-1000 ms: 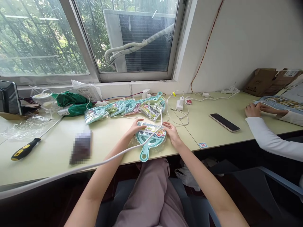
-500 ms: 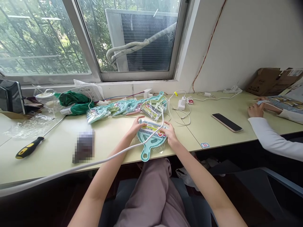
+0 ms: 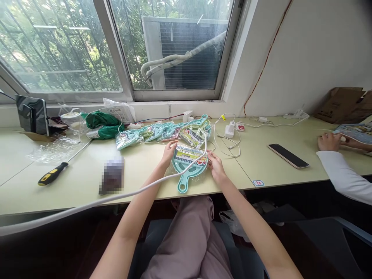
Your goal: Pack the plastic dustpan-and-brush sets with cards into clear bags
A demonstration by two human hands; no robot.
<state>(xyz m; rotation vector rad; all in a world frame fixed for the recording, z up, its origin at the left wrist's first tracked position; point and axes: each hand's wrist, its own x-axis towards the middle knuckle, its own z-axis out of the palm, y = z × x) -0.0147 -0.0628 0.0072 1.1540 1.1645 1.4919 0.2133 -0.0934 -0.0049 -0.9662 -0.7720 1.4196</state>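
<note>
A turquoise plastic item with a ring-ended handle [image 3: 189,169], wrapped in clear film with a printed label, lies near the table's front edge, its handle toward me. My left hand [image 3: 168,154] is closed on its upper left edge. At its right edge, my right hand [image 3: 216,166] grips the wrapping with bent fingers. A white cable crosses in front of the item. Behind it lies a row of similar wrapped turquoise items [image 3: 158,131], with a greenish one [image 3: 192,135] at the right end.
A screwdriver [image 3: 54,174], a blurred dark object [image 3: 112,175] and green cloth [image 3: 103,124] are on the left. To the right are a white charger [image 3: 229,130], a phone [image 3: 287,155] and another person's hand [image 3: 329,142]. A tablet [image 3: 31,115] stands far left.
The view has shifted left, so most things appear further right. The fingers of my right hand have moved from over the label to the item's right edge.
</note>
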